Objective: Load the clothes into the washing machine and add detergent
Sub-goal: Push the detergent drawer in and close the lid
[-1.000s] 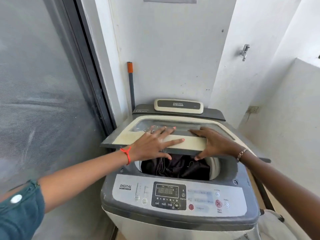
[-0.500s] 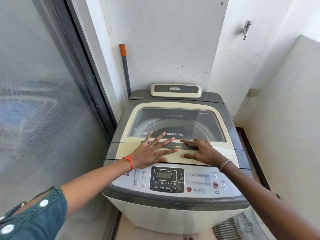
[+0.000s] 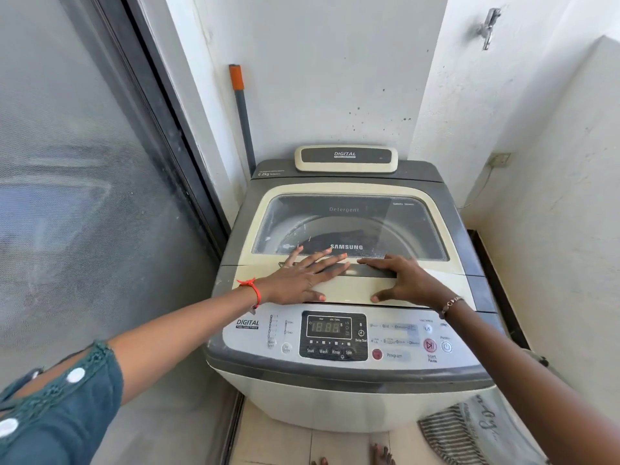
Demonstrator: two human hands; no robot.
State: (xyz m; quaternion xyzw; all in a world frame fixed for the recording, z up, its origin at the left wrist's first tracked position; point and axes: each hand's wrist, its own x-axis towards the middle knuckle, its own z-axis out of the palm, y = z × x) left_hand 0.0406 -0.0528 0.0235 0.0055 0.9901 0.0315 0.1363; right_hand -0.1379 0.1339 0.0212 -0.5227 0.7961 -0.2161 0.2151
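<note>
A person stands before a top-loading washer [image 3: 349,380] in a narrow white-walled corner, both hands pressed flat on its closed lid [image 3: 349,290]. The left hand [image 3: 302,280] lies palm down on the cream front panel of the lid, its fingers [image 3: 330,260] spread wide and reaching across the dark handle strip [image 3: 372,270] toward the glass window [image 3: 352,219]; a red thread band [image 3: 255,292] circles that wrist. The right hand [image 3: 404,280] rests just beside it, also palm down, fingers [image 3: 372,262] splayed and gripping nothing, thumb at the lid's front edge; a beaded bracelet [image 3: 451,305] sits on that wrist. The two hands are near each other but apart.

Through the window, printed with "Detergent" and the maker's name, dark clothes [image 3: 339,238] can be seen lying inside the drum. Whether detergent is in the machine cannot be told.

Below the lid, the control panel [image 3: 335,335] carries a digital display reading 18:88, labels for Soak, Wash, Rinse and Spin, a red Program button [image 3: 377,354] and a Start/Pause button [image 3: 430,345]. A cream-rimmed plate marked "Digital" [image 3: 346,158] stands at the back edge of the washer.

A grey pole with an orange tip [image 3: 242,115] leans in the corner behind the machine, beside a dark-framed frosted door [image 3: 84,213] at the left. A metal tap [image 3: 488,26] juts from the right wall. A striped cloth [image 3: 446,434] lies at the lower right, and bare toes [image 3: 380,456] show on the tiled floor [image 3: 275,441]. A teal sleeve [image 3: 67,407] with white buttons covers the left upper arm.
</note>
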